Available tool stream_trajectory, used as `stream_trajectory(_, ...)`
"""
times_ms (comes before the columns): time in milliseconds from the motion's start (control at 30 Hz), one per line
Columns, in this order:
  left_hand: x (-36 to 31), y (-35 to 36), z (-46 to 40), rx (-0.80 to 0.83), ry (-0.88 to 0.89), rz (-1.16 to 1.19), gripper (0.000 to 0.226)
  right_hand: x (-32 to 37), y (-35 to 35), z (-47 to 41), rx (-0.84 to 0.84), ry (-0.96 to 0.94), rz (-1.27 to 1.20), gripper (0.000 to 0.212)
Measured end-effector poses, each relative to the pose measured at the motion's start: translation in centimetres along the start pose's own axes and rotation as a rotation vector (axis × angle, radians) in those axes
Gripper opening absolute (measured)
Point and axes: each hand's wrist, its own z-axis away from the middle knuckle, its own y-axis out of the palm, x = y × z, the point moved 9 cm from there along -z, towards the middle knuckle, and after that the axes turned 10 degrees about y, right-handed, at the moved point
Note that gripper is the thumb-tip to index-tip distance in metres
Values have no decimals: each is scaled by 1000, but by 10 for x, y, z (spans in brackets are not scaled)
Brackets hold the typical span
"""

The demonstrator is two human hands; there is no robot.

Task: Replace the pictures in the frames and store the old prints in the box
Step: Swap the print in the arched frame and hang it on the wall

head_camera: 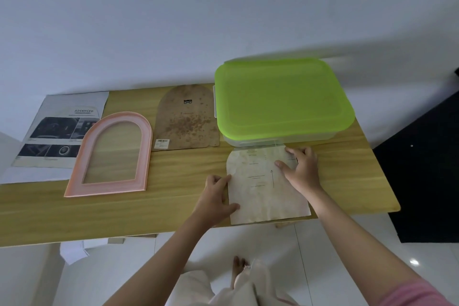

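Note:
An arched, stained old print (260,191) lies flat on the wooden table (173,211), just in front of the clear box with the green lid (280,99), which is closed. My left hand (217,196) pinches the print's left edge. My right hand (301,169) rests on its upper right part with curled fingers. The pink arched frame (111,154) lies empty to the left. Its brown backing board (187,117) lies behind the print, beside the box. A printed sheet with dark photos (57,129) sits at the far left, partly under the frame.
A white wall rises behind the table. A dark cabinet (427,169) stands to the right of the table. Below the table's front edge are a white tiled floor, a scrap of paper (73,252) and my feet.

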Motion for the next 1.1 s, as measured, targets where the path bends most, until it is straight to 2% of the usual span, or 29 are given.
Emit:
stream_trajectory(100, -1, 0, 1, 0, 22, 12, 84, 6, -3, 8, -43, -36, 43, 52)
stream_trajectory(200, -1, -5, 3, -27, 42, 68, 77, 32, -3, 31, -160, -183, 113, 44)
stream_trajectory(300, 6, -24, 9, -96, 59, 81, 66, 70, 15, 56, -188, -297, 140, 42)
stream_trajectory(567, 81, -146, 44, -267, 100, 30, 49, 205, 114, 86, -93, -484, 76, 35)
stream_trajectory(800, 198, -299, 87, -453, -7, -73, 40, 335, 225, 106, 9, -547, 61, 34)
stream_trajectory(933, 264, -362, 113, -507, -120, -100, 41, 397, 286, 108, 66, -534, 143, 43)
stream_trajectory(1100, 316, -408, 130, -506, -191, -110, 49, 456, 340, 97, 166, -467, 233, 52)
